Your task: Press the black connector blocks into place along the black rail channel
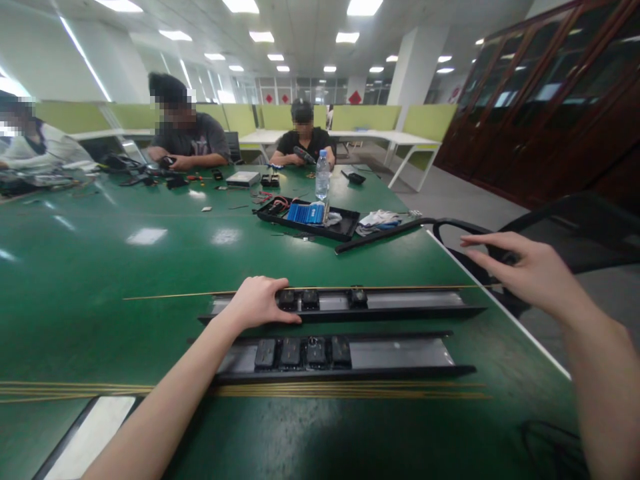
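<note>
My left hand (255, 300) spans the far black channel (415, 313), fingers at its far edge and thumb on the near edge. Small black blocks (310, 299) sit inside this channel, one of them right beside my grip. A long thin brass-coloured rod (170, 295) runs along the far edge and passes behind my left fingers. My right hand (530, 270) is raised past the table's right edge, thumb and fingers apart, with nothing seen between them. Nearer to me lies a second black channel (400, 373) with several square black blocks (291, 352) in a row.
Several thin rods (350, 389) lie in front, beside a black-and-white flat piece (93, 433). Farther back are a black tray (345, 229) with a blue finned part (306, 213), a water bottle (323, 177) and gloves (380, 221). Three people sit across the green table (165, 260).
</note>
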Tool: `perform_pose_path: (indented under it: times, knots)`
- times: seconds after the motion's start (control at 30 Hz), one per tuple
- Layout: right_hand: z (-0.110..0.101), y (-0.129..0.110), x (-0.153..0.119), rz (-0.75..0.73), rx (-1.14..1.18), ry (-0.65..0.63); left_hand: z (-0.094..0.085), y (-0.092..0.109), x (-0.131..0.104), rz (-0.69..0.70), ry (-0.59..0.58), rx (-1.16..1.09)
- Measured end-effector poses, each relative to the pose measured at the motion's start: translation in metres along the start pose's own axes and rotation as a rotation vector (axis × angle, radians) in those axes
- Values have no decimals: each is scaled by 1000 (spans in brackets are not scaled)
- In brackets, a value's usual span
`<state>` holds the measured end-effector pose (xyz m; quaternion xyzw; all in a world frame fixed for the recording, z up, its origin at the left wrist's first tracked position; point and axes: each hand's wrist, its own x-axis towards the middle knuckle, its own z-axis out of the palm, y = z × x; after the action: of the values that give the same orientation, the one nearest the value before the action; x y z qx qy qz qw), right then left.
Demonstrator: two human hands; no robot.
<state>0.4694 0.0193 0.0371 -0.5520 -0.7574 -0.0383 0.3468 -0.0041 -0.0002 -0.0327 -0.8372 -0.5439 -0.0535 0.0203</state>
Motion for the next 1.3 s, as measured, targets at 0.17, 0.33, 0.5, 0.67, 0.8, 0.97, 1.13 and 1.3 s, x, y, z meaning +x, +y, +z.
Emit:
perform_pose_path:
  times: [0.17,0.33,0.5,0.67,0.8,0.97,1.13,1.3]
  knots:
    - [-7,-19,-1,-61,22,67,0,0,0,15,4,19]
    - [6,-54,-2,-85,83,99,-2,2,1,-1,-18,18]
    - [80,-90,-14,-338,128,-138,-3,3,1,-18,-39,21]
    - [129,-93,-32,-359,147,-151,-2,2,0,-15,-33,15]
    - [131,-93,-37,-336,204,-91,-2,2,-1,-25,-34,15]
    - [129,-96,-37,-348,200,-110,-2,2,0,-25,-64,5]
    - [130,-95,-37,-334,196,-89,-4,0,1,-34,-70,2]
    - [132,-93,-38,-313,232,-77,-7,-1,0,-17,-92,24]
